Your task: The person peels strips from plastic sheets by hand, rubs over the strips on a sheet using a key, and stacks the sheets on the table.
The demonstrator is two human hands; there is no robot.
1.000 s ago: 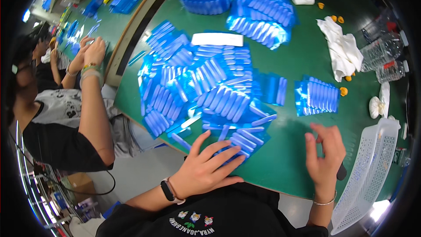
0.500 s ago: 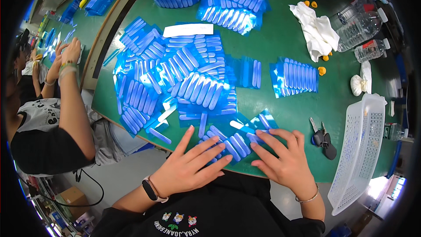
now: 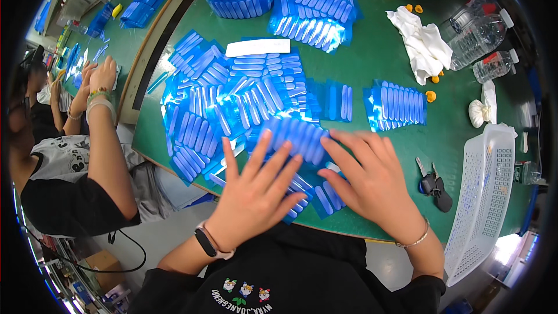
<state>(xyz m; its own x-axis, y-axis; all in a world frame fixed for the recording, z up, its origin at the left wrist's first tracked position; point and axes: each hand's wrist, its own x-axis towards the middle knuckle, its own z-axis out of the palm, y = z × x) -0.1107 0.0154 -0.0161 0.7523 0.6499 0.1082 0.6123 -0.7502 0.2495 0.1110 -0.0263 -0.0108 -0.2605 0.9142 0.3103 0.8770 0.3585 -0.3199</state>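
A blue film sheet bearing a row of oblong strips [image 3: 297, 138] lies in front of the pile, blurred by motion. My left hand [image 3: 256, 195] has its fingers spread, the tips at the sheet's lower left edge. My right hand [image 3: 375, 177] reaches to the sheet's right edge with fingers stretched out and thumb apart; whether it pinches the edge is hidden by blur. Between and below my hands lie smaller film pieces with strips [image 3: 329, 196], partly covered by my fingers. Behind them spreads a loose pile of similar blue sheets [image 3: 197, 131].
Stacked blue sheets [image 3: 241, 0] stand at the back, with one sheet [image 3: 398, 103] apart at right. A white label strip [image 3: 258, 47] lies on the pile. Rightward are white cloth [image 3: 419, 46], bottles [image 3: 479, 40], keys [image 3: 435, 189] and a white basket [image 3: 479, 203]. A co-worker [image 3: 87, 157] sits left.
Both hands have moved forward from the small pieces at the table's near edge to the pile. A sheet from the pile's front has shifted toward the right hand. The whole view has shifted slightly.
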